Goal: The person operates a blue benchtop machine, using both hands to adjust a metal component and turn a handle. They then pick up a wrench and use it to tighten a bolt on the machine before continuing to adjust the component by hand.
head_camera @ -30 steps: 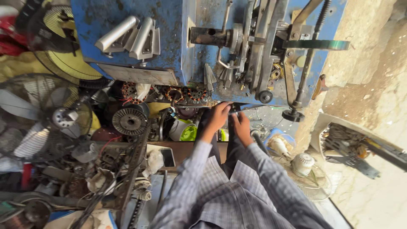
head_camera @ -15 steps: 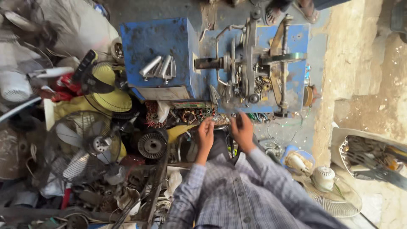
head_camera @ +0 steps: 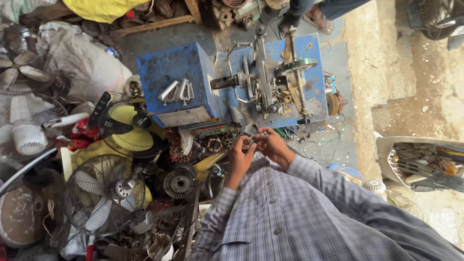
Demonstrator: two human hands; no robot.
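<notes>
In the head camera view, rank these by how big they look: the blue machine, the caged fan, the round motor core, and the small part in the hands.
1. Blue machine
2. Caged fan
3. Round motor core
4. Small part, mostly hidden between the left hand and right hand

Your left hand (head_camera: 240, 155) and right hand (head_camera: 271, 146) meet just before the winding machine (head_camera: 270, 82). Left of the machine stands a metal box (head_camera: 176, 79). Left of your arms lie a fan (head_camera: 104, 195) and a rotor (head_camera: 180, 182).
</notes>
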